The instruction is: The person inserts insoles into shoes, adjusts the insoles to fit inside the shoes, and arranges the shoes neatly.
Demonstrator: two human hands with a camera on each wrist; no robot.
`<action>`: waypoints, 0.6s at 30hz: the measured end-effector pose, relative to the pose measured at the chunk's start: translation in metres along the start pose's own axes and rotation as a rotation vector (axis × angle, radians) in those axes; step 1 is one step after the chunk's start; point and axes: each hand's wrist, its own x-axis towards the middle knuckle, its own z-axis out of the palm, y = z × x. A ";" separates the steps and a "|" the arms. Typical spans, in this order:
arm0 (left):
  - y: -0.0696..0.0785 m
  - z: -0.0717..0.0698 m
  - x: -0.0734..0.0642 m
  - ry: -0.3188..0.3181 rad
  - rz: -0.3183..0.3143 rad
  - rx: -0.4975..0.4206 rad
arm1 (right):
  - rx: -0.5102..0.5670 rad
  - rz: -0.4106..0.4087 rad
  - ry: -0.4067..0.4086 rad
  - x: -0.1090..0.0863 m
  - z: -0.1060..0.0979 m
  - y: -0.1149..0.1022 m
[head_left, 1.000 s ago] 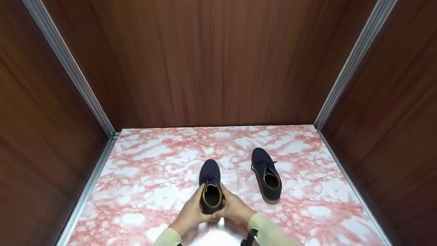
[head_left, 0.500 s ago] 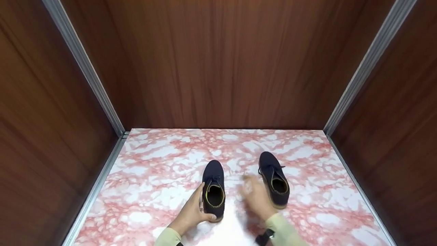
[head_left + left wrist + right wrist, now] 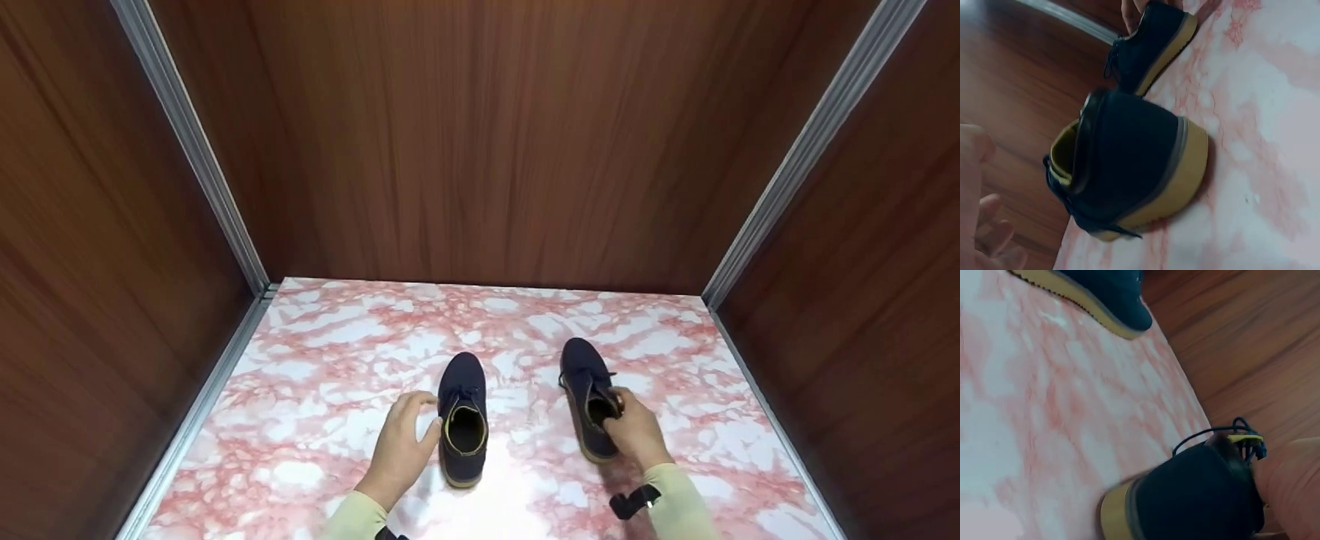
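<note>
Two dark navy lace-up ankle shoes with tan soles stand upright, toes pointing away. My left hand (image 3: 397, 450) is beside the left shoe (image 3: 461, 375), thumb and fingers spread apart and fingertips close to its left side. In the left wrist view that shoe (image 3: 1129, 152) fills the middle, with the loosely bent fingers (image 3: 996, 236) at the left edge. My right hand (image 3: 637, 431) grips the collar of the right shoe (image 3: 579, 360), its thumb at the opening. The right wrist view has this shoe (image 3: 1190, 495) at the bottom, the hand overlapping its collar.
The shoes stand on a red-and-white marbled tabletop (image 3: 330, 360). Brown wood-look panels (image 3: 465, 142) enclose it at the back and both sides, with grey metal strips (image 3: 202, 150) along the corners. A black strap (image 3: 636, 501) is on the right wrist.
Both hands held the left shoe earlier. The right hand let go and moved right to the right shoe's collar. The left hand then released the left shoe and drew slightly left.
</note>
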 end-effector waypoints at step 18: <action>0.071 0.076 0.031 -0.289 0.410 0.459 | 0.039 -0.088 0.028 -0.043 0.075 -0.060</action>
